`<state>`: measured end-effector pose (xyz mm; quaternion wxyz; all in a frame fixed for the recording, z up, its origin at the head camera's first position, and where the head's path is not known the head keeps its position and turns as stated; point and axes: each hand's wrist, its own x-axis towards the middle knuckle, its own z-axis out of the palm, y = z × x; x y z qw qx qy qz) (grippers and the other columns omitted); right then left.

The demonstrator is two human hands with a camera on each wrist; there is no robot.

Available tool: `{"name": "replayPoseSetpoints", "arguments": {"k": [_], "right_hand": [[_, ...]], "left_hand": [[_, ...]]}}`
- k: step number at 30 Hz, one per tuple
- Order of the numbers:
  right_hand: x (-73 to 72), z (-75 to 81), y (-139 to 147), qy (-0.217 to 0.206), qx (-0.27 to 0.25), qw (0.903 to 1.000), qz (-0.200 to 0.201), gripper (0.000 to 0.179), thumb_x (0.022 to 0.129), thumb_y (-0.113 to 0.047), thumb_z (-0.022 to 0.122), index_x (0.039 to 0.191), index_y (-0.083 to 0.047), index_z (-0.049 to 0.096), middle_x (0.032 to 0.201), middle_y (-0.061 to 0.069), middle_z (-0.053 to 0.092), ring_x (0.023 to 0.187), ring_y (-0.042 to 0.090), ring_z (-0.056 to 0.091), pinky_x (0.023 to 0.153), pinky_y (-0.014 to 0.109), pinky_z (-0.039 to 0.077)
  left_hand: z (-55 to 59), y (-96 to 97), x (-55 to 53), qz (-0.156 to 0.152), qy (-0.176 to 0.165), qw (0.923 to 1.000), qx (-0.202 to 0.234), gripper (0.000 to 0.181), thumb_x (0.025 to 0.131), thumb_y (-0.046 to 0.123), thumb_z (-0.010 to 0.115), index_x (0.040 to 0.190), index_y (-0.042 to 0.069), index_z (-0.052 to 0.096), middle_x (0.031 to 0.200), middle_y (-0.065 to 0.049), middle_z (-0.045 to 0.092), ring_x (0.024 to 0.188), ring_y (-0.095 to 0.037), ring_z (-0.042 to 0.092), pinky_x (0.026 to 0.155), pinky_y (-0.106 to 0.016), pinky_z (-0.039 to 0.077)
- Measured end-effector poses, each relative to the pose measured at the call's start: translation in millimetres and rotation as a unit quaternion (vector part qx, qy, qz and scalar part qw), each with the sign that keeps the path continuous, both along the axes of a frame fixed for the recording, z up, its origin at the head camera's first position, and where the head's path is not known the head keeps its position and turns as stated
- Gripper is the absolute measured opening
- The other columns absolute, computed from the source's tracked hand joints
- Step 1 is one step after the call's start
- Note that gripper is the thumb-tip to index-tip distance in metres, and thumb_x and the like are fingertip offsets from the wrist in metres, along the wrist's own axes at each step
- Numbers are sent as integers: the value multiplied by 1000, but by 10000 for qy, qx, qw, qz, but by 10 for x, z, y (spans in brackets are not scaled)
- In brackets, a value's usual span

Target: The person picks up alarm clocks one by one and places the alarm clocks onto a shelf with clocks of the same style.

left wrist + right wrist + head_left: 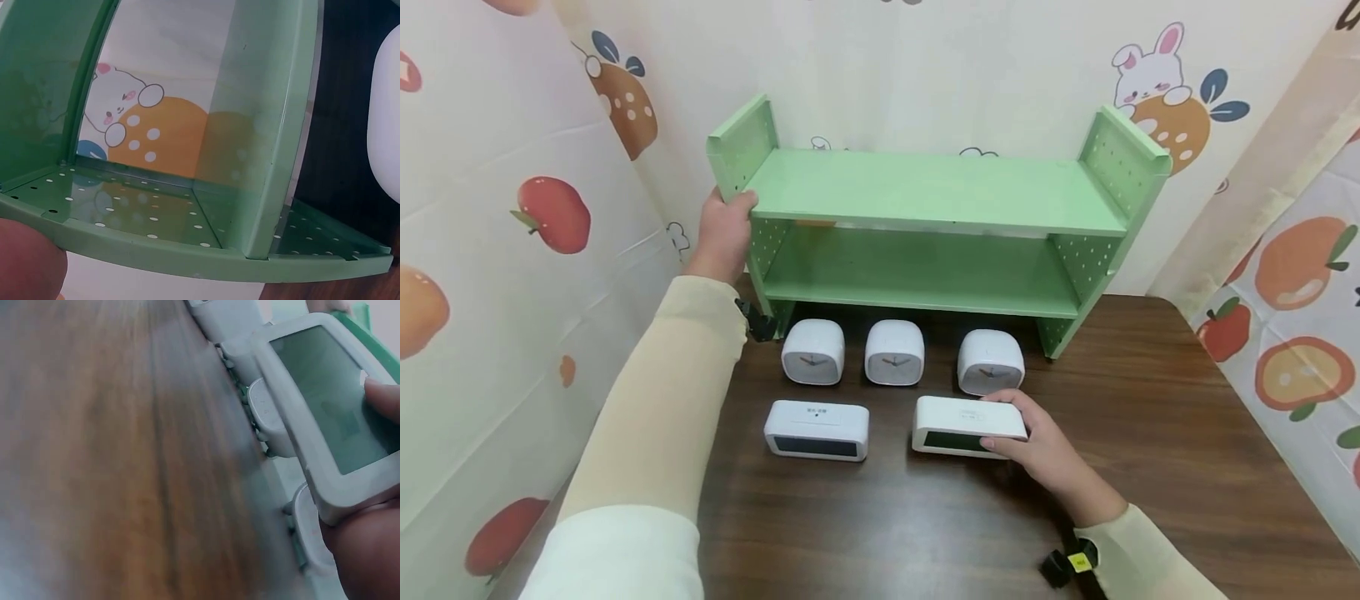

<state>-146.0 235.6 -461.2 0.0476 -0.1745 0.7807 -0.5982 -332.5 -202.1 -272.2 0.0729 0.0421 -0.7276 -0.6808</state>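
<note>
My left hand [724, 233] grips the left side of a two-tier green metal shelf [925, 187], thumb at the front edge. In the left wrist view, part of the hand [28, 259] lies against the perforated side panel [144, 209]. With thumb and fingers, my right hand [1037, 442] holds the right end of a white rectangular digital clock [951, 408]. The right wrist view shows its dark screen [337, 394] under the thumb. A matching digital clock [816, 417] lies to the left on the table.
Three small white analog clocks stand in a row before the shelf: left [812, 342], middle [893, 342] and right [990, 350]. All rest on a dark wooden table [820, 533]. Fruit-printed curtains [925, 75] hang behind and at both sides.
</note>
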Motion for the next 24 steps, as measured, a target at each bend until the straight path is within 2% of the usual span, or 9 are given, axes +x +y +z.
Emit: {"name": "replayPoseSetpoints", "arguments": {"k": [6,14,19,22,24], "right_hand": [[-118,243,-140,348,99,9993,71,46,88,2,78,128,-2,56,119,16,58,98,21,58,78,29,53],[-378,639,-382,323,14,9992,234,45,89,-1,79,127,-3,56,121,14,58,103,26,56,79,32,54],[-569,868,-492,74,137,9997,193,47,90,-10,79,132,-7,57,128,14,58,105,28,57,79,33,54],[-683,990,-561,-187,149,9997,89,49,91,-15,79,134,-10,56,129,13,59,95,26,57,62,30,49],[-769,1061,-612,-265,96,9996,90,50,92,-15,78,135,-9,54,132,13,57,98,25,56,64,29,49]], "left_hand": [[23,8,17,-75,22,10000,58,50,110,33,43,159,30,34,158,4,40,143,-16,35,123,-46,21],[-16,-10,23,-18,26,10000,6,50,110,34,42,159,30,34,159,3,39,145,-16,34,123,-47,20],[-28,-15,24,-61,-7,10000,-47,51,110,35,42,160,31,32,159,4,39,144,-16,34,123,-48,21],[-31,-24,22,-88,1,9999,-100,52,110,36,42,160,31,31,159,4,39,144,-16,34,123,-47,21],[-31,-29,23,-99,17,9999,-81,52,110,35,42,160,31,31,159,4,39,143,-16,35,122,-47,22]]}}
